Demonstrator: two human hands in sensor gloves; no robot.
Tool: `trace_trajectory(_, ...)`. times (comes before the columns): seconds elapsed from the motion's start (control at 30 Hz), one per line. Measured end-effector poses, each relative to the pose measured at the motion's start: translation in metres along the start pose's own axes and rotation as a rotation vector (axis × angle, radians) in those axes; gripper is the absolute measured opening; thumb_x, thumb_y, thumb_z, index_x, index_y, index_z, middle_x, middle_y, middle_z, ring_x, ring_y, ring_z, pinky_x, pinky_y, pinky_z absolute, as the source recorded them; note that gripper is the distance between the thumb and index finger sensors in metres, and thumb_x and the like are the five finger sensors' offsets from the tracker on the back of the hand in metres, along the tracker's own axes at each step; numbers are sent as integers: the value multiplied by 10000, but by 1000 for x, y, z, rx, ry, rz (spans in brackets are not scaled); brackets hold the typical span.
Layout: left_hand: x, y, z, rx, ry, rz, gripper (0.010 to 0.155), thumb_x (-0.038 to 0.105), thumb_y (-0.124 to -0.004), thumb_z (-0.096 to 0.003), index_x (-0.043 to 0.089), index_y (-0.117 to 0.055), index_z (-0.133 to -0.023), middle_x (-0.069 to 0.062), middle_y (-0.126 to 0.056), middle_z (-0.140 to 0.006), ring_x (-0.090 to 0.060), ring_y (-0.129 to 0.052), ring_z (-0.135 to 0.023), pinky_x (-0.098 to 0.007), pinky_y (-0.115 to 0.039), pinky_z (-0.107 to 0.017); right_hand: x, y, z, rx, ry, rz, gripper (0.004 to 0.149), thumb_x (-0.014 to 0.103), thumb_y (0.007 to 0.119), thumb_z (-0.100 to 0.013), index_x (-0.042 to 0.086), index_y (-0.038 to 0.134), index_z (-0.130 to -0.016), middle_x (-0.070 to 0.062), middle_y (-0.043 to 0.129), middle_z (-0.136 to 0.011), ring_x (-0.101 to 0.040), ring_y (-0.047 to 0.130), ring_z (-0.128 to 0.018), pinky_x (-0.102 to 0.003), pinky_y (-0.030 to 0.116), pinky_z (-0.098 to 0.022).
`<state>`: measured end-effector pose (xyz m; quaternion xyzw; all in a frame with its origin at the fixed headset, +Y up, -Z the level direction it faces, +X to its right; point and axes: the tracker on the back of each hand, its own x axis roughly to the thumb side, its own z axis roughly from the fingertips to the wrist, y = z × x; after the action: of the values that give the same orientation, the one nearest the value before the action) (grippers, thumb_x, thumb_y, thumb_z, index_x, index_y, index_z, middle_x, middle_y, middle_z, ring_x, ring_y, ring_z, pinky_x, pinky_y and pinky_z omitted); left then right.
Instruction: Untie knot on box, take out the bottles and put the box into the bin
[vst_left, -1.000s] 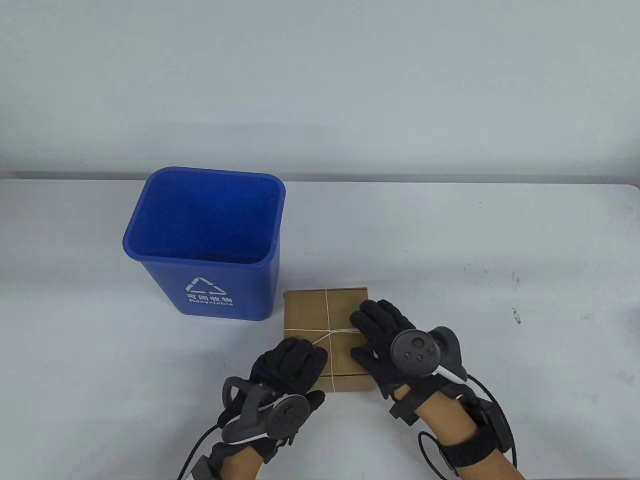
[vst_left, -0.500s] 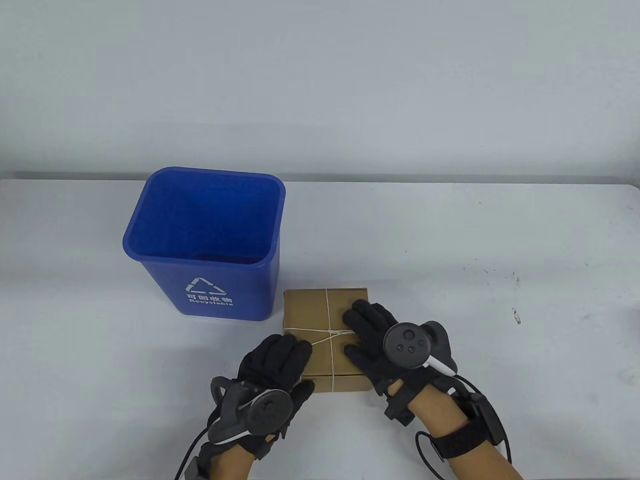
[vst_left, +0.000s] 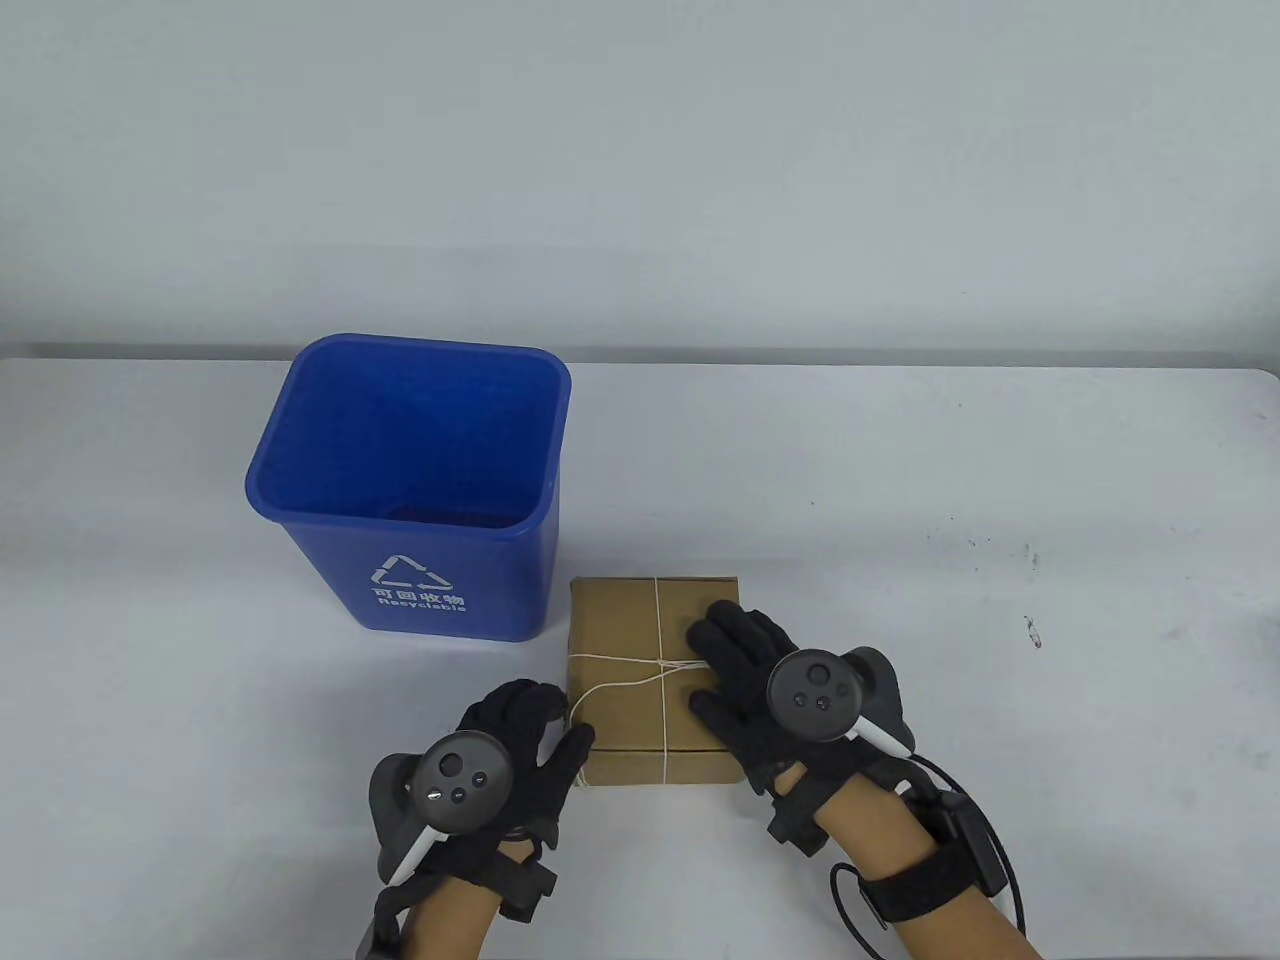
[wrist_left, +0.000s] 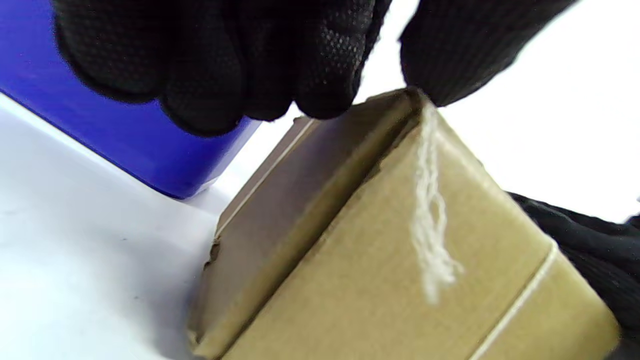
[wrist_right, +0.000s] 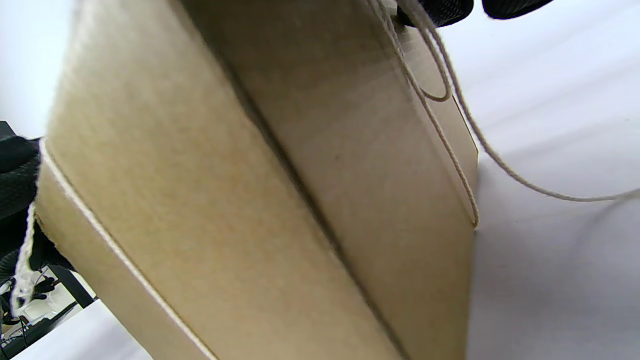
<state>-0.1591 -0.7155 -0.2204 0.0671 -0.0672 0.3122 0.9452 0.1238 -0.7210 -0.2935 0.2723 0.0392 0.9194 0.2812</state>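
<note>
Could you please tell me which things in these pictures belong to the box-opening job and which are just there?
Part of the job:
cardboard box, still closed
white string tied around it
blue bin
left hand, pinching a string end
right hand, resting on the box

Just there:
white table

- My white, flat worktop (vst_left: 900, 480) runs to a pale wall and shows a few dark specks towards my right.
- On it, far-left of centre, stands the blue plastic recycling bin (vst_left: 420, 560), upright and open-topped.
- Just beside the bin, nearer me, lies the brown cardboard box (vst_left: 620, 620) tied with white string (vst_left: 660, 615).
</note>
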Motion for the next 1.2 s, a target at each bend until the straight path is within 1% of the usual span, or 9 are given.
trace_trajectory(0.1, -2, -2, -1, -36, 16, 52, 539, 498, -725, -513, 124, -812, -893, -149, -767, -964, -449, -870, -782, -584, -778, -528, 0, 0, 0, 1, 3, 4, 680, 492, 587, -513, 171, 395, -1082, -100, 244, -1144, -602, 376, -971, -726, 408, -632)
trace_trajectory(0.13, -3, -3, -2, -37, 25, 75, 529, 484, -725, -515, 121, -814, -890, -175, -765, -960, -448, -873, -780, -584, -778, -528, 0, 0, 0, 1, 3, 5, 681, 491, 587, -513, 169, 396, -1082, -100, 243, -1144, -607, 382, -968, -725, 408, -633)
trace_trajectory(0.17, -3, -3, -2, -38, 28, 90, 515, 462, -727, -518, 113, -817, -886, -152, -772, -958, -449, -874, -778, -585, -777, -529, 1, 0, 0, 1, 4, 7, 681, 491, 587, -513, 168, 395, -1082, -99, 244, -1143, -604, 380, -970, -725, 408, -633)
trace_trajectory(0.27, -4, -2, -3, -33, 26, 94, 446, 393, -734, -521, 121, -832, -860, -135, -792, -939, -437, -889, -766, -582, -784, -527, 1, 0, 1, 3, 4, 10, 679, 490, 586, -513, 172, 395, -1081, -99, 242, -1144, -607, 386, -967, -725, 408, -633)
trace_trajectory(0.43, -4, -2, -5, -16, 0, 31, 404, 362, -752, -508, 135, -848, -828, -116, -818, -914, -413, -918, -747, -569, -802, -520, 1, 1, 2, 5, 5, 13, 679, 491, 585, -514, 172, 395, -1082, -99, 241, -1144, -605, 390, -968, -725, 410, -632)
trace_trajectory(0.57, -6, 0, -5, -2, 10, 15, 396, 347, -756, -504, 125, -847, -819, -131, -815, -907, -421, -919, -740, -570, -803, -516, 2, 1, 2, 7, 5, 16, 679, 490, 584, -514, 171, 394, -1082, -99, 241, -1144, -601, 388, -970, -725, 411, -632)
trace_trajectory(0.67, -10, 4, -5, 14, 20, -36, 393, 343, -755, -503, 125, -845, -817, -131, -814, -907, -420, -920, -740, -570, -804, -517, 2, 1, 2, 7, 5, 16, 679, 491, 584, -514, 171, 393, -1082, -101, 240, -1144, -607, 394, -966, -725, 412, -632)
trace_trajectory(0.93, -20, 7, -8, 37, 66, -119, 391, 342, -756, -502, 124, -847, -814, -133, -815, -905, -423, -920, -736, -571, -803, -514, 2, 1, 3, 6, 7, 15, 679, 491, 583, -514, 172, 394, -1082, -98, 239, -1145, -604, 400, -966, -723, 415, -632)
trace_trajectory(1.2, -31, 7, -13, 27, 141, -200, 393, 342, -760, -502, 122, -850, -815, -135, -816, -906, -427, -918, -737, -574, -800, -514, 2, 1, 3, 6, 7, 15, 678, 492, 581, -515, 173, 391, -1082, -98, 236, -1145, -605, 404, -965, -723, 417, -631)
